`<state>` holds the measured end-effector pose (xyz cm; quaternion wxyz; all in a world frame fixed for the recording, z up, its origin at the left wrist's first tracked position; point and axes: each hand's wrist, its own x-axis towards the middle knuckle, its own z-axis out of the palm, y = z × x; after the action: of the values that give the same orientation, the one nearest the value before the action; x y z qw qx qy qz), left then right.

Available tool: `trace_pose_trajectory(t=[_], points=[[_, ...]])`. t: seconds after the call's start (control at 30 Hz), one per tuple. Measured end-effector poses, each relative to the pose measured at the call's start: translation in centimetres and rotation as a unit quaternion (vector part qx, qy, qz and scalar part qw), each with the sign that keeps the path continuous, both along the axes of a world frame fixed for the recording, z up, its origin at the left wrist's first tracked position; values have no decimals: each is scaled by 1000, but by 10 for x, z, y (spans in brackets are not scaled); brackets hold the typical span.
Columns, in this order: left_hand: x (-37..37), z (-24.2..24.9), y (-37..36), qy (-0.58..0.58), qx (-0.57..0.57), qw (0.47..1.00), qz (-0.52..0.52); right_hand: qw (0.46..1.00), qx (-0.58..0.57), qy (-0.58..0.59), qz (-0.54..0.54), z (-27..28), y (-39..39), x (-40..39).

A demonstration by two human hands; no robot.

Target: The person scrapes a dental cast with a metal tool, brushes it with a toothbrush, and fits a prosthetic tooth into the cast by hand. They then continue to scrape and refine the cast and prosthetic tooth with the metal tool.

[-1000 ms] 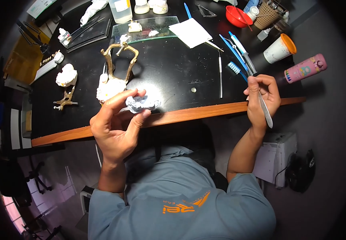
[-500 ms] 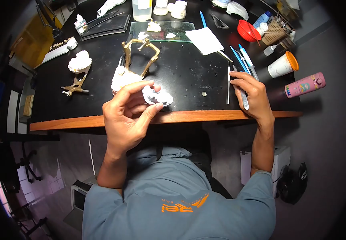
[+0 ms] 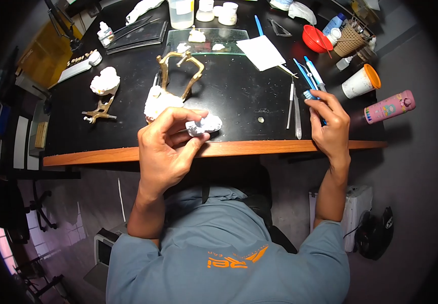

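Between the thumb and fingers of my left hand (image 3: pixel 163 152) is a small white plaster dental cast (image 3: pixel 206 124), held just above the table's front edge. Beside it stands a brass articulator (image 3: pixel 197 76) with a white plaster base (image 3: pixel 161 103). My right hand (image 3: pixel 332 126) is closed around a toothbrush (image 3: pixel 309 95); its blue-and-white bristles stick out past the fingertips and its handle is mostly covered. Left of that hand lie a thin metal instrument (image 3: pixel 290 106) and a flat metal spatula (image 3: pixel 297 119). Blue-handled tools (image 3: pixel 310 73) lie just beyond it.
The black table (image 3: pixel 239 101) has a wooden front edge (image 3: pixel 259 147). At left sits another plaster cast (image 3: pixel 105 81) on a brass piece. A glass plate (image 3: pixel 236 38) and white paper (image 3: pixel 261 52) lie farther back. A cup (image 3: pixel 355 85), pink bottle (image 3: pixel 388 107) and red bowl (image 3: pixel 315 39) stand right.
My right hand has left the metal spatula on the table and now has the toothbrush, a little to the right. The cast in my left hand has turned slightly.
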<state>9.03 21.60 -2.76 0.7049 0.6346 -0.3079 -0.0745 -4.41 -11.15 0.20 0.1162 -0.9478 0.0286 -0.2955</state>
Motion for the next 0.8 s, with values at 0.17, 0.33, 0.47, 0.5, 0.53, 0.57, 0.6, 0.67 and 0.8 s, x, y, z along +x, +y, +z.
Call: trace_pose_trajectory(t=[0.17,0.33,0.47,0.5,0.53,0.57,0.6,0.67,0.8], points=[[0,-3,-2,-22,-13,1000,-7,984,50,-22,-168,-15,-1,-23],[-1,-7,-1,-29,-36,999,11,971,70,-12,-228,-20,-5,-25],[-1,-12,2,-91,3,995,52,950,230,-122,-174,-7,32,-13],[-3,-13,3,-106,12,993,57,968,174,-122,-133,0,49,-10],[-4,-15,3,-121,21,991,61,988,90,-109,-56,11,66,-9],[-3,-17,-2,-153,-3,983,97,985,131,-112,-1,10,85,-6],[-3,-18,-3,-155,-5,983,98,984,120,-115,68,5,95,-3],[-4,-19,-3,-157,-10,982,101,975,175,-87,103,5,122,1],[-3,-21,-2,-146,-26,984,100,971,186,-98,117,-8,135,15]])
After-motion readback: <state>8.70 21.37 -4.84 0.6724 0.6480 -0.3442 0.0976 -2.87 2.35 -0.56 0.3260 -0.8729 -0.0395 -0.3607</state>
